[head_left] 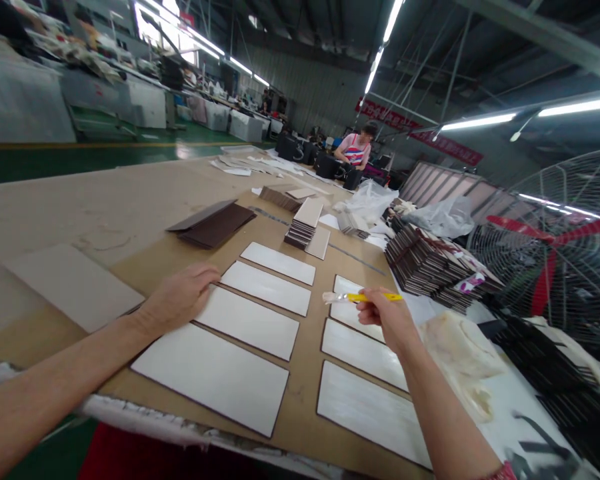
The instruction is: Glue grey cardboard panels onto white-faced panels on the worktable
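My right hand [383,319] grips a flat paintbrush with a yellow handle [351,298]. Its pale bristles [330,299] point left, above the gap between two columns of white-faced rectangular panels with dark edges. Beneath and beside that hand lie several right-column panels [360,341], partly covered by my hand and forearm. In the left column, my left hand [187,295] is closed at the left end of a white panel [255,320], its fingertips together near the corner. A wide panel [220,380] lies closest to me, and narrower ones [279,263] are farther off.
A grey board [75,283] and a folded brown board [215,223] lie left. Stacked strips [305,223] stand beyond the panels. On the right are a pile of dark-edged boards [430,267], a stained cloth [460,347] and a large fan [555,240]. Another person [355,150] works at the far end.
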Motion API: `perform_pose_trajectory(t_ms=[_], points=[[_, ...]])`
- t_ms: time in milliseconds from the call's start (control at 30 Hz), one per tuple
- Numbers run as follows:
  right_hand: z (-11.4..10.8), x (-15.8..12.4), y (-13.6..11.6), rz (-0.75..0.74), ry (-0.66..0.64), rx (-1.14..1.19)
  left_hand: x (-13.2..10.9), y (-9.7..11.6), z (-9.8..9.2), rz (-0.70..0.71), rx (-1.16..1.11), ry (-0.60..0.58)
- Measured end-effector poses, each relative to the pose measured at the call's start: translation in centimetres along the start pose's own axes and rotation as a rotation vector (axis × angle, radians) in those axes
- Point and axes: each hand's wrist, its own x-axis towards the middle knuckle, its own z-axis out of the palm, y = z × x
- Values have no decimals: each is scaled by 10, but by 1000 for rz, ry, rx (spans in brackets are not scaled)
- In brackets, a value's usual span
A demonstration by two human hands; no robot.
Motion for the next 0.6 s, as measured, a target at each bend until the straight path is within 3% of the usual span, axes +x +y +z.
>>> perform_pose_trajectory(t_ms=[133, 267, 433, 600], points=[[-60, 12, -10, -87, 193, 103, 12, 16, -19, 31, 17, 61], [-96, 33, -8, -116, 281, 92, 52, 56, -13, 268, -42, -59], [-86, 66, 17, -70, 222, 39, 120, 126, 39, 498, -156, -354], [-59, 91, 39, -59, 142, 20, 174, 168, 98, 554, -148, -441]])
